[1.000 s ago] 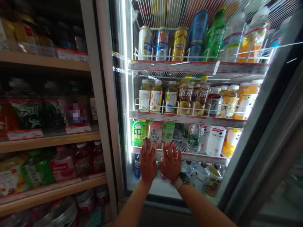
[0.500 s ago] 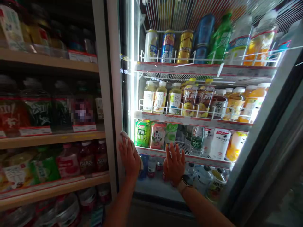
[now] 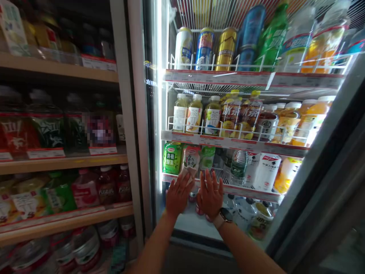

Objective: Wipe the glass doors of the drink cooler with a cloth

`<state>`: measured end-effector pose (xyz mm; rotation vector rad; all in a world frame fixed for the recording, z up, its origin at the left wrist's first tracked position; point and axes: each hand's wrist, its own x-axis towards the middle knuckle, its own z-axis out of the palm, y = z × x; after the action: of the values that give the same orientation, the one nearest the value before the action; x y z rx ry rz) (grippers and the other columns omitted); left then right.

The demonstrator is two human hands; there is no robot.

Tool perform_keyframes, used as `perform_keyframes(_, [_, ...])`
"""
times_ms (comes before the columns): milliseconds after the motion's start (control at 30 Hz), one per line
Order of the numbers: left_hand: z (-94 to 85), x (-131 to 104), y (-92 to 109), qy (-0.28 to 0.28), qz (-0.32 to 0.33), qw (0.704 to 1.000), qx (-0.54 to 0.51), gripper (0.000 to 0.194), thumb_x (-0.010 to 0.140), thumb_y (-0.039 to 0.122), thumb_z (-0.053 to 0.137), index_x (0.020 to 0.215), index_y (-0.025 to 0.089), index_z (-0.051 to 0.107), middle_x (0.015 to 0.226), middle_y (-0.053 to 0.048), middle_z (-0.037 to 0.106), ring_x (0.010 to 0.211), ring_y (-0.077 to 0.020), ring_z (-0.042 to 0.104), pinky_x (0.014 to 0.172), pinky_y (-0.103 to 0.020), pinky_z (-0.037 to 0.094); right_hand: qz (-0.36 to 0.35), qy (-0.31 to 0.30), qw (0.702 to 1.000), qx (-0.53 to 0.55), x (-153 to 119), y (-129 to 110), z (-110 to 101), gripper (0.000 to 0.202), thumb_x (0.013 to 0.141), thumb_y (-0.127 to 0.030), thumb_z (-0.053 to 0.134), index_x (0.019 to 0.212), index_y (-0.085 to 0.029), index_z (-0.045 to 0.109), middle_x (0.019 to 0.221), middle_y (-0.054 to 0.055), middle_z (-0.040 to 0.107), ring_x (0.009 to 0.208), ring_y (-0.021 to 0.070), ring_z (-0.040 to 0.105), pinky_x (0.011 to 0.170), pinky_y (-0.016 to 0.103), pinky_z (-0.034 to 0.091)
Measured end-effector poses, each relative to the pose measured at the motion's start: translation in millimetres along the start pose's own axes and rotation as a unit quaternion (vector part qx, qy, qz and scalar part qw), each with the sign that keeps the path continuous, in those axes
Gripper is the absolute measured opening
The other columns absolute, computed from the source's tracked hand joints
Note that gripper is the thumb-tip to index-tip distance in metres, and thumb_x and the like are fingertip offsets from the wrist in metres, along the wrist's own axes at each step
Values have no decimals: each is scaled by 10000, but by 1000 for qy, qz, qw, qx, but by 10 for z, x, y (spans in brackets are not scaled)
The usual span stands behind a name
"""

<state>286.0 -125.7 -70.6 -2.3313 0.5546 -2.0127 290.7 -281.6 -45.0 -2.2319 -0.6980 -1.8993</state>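
Note:
My left hand [image 3: 179, 196] lies over a pale cloth [image 3: 190, 172], pressing it against the glass door of a lit drinks fridge. The cloth shows beyond the fingertips, in front of a red-labelled drink bottle [image 3: 190, 156]. Close beside it on the right, my right hand [image 3: 211, 196] rests against the glass with its fingers spread and nothing in it. A ring and a watch [image 3: 226, 215] are on that hand and wrist. Reflections cross the glass above both hands.
Behind the glass, wire-fronted shelves [image 3: 234, 140] hold cans and bottles. The door's dark frame [image 3: 309, 152] slants at the right. Left of a grey upright [image 3: 124, 95], wooden shelves [image 3: 65, 163] hold more bottles, with large packs at the bottom.
My left hand has moved right with the cloth, from the fridge's left edge to beside my right hand. My right hand has stayed almost in place, and the view has shifted slightly.

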Motion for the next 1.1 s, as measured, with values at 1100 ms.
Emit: perform_keyframes(1100, [-114, 151, -428, 86, -260, 960, -55, 578, 976, 163, 388, 1531, 243, 244, 1604, -61, 229, 1499, -227, 106, 1227, -473, 188, 0, -6, 1000, -3, -12, -12, -7, 710, 880, -185, 439, 1550, -149, 206, 1522, 139, 417, 1472, 282, 247, 1195, 500, 195])
